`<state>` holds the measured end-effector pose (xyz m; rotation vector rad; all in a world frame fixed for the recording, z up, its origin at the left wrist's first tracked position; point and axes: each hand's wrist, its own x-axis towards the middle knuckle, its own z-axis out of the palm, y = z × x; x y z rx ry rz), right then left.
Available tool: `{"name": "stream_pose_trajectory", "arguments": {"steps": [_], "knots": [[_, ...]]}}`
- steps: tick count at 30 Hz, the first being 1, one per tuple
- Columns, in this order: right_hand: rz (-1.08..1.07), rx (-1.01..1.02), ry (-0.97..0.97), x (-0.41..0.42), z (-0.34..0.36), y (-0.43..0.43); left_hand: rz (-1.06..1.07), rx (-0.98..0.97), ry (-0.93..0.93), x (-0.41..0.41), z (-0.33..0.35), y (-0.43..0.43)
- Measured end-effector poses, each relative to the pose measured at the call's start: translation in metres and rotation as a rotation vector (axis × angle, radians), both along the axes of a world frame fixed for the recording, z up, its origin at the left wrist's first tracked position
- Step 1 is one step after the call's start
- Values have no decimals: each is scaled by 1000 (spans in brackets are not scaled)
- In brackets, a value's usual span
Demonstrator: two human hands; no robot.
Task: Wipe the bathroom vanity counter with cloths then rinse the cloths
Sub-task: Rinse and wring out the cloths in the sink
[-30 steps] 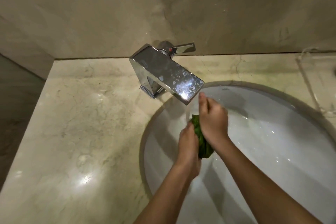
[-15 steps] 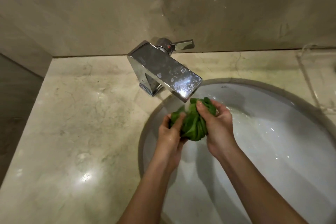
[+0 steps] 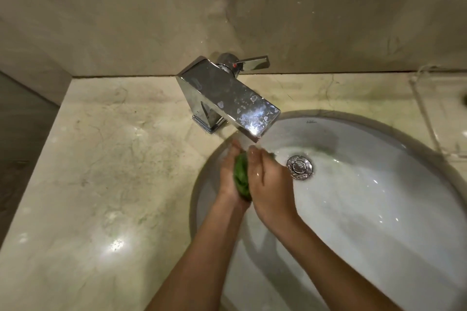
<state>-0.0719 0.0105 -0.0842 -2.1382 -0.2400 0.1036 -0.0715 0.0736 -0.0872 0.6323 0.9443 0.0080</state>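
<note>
The marble table (image 3: pixel 101 171) lay bare to the left of the white sink (image 3: pixel 379 222), where water sheeted towards the drain (image 3: pixel 300 167). The chrome faucet (image 3: pixel 227 101) reached over the sink's rim. Just under its spout, the left grip (image 3: pixel 228 179) and right grip (image 3: pixel 270 184) were pressed together, squeezing the green cloth (image 3: pixel 241 177) between them above the sink. Wiping seemed finished, and this looked like the rinsing step. The next move probably called for wringing the cloth out over the sink, then shutting the lever.
</note>
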Motion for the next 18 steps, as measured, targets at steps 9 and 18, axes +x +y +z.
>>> {"name": "stream_pose_trajectory", "arguments": {"steps": [9,18], "knots": [[-31,253,239,8,-2,-6,4,239,-38,11,-9,-8],[-24,716,483,25,12,-41,-173,-107,20,-16,7,7]]}}
